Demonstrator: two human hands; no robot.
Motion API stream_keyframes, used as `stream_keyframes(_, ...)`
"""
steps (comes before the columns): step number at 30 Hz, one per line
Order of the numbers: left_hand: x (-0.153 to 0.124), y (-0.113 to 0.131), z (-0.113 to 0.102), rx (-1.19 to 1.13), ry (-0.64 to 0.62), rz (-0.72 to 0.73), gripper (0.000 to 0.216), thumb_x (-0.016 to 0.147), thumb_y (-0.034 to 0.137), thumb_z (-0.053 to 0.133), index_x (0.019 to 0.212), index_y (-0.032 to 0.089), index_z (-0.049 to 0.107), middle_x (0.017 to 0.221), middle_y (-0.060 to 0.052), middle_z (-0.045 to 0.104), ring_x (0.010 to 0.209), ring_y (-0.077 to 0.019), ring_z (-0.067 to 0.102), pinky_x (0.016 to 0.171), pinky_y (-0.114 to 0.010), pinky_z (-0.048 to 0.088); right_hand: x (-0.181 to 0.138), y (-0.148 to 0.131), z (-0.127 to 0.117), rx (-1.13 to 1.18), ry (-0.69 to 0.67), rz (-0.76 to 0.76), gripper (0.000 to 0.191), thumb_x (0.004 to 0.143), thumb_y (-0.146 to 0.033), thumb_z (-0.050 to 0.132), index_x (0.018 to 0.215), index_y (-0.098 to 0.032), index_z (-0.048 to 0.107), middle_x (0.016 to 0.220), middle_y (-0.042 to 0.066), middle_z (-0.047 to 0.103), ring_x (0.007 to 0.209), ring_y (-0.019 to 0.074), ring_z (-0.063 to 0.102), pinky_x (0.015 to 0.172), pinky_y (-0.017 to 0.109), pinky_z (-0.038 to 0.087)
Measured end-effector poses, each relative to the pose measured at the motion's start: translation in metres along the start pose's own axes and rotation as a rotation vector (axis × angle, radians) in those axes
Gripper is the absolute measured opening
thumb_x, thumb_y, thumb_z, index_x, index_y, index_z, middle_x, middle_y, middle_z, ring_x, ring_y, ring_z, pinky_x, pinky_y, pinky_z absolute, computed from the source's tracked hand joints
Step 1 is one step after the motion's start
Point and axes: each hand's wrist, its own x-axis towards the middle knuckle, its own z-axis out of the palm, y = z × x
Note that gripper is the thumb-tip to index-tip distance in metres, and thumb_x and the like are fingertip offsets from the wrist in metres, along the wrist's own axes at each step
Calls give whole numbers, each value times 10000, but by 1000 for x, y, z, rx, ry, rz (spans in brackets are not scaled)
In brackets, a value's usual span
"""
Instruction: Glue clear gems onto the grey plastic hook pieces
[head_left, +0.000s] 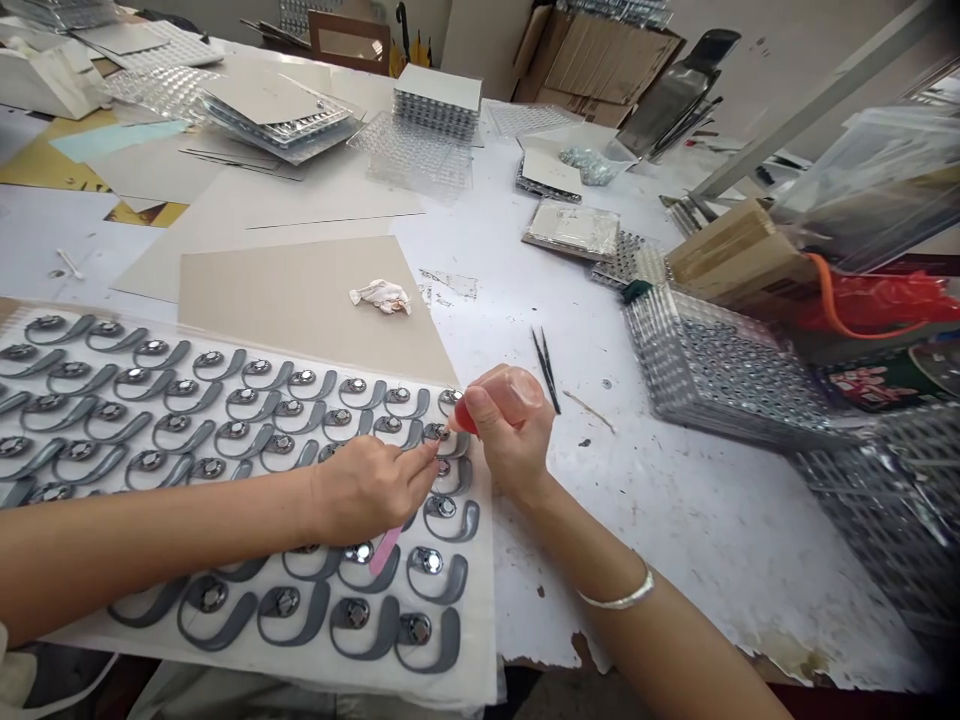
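Note:
A white sheet (480, 620) at the table's front left carries several rows of grey hook-shaped parts (240, 410), each with a round metal disc. My left hand (375, 490) rests on the sheet, fingers pinched over a part at the right end of a row, with a pink stick (386, 550) poking out beneath the palm. My right hand (510, 425) is closed round a small red squeeze bulb (463, 418), whose tip points at the same part, right by my left fingertips. A silver bangle (622, 598) circles my right wrist.
Black tweezers (546, 368) and a thin stick (589, 410) lie on the stained white table (675, 500) just right of my hands. A crumpled tissue (381, 295) sits on beige card behind the sheet. Stacks of clear blister trays (720, 370) crowd the right side; more trays and cardboard lie at the back.

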Motion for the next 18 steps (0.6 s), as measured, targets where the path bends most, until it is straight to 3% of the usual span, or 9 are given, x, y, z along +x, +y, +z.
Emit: stream_keyframes(18,0,1,2,-19,20,-24,204,851,11,444,866,48,644,965,-161,712,500,-136,609,341,-250,471,0,0,3,-77,25,-83,303,853,-342,640,617,-180,541,602,-10,555,532,121,556,541,293,460)
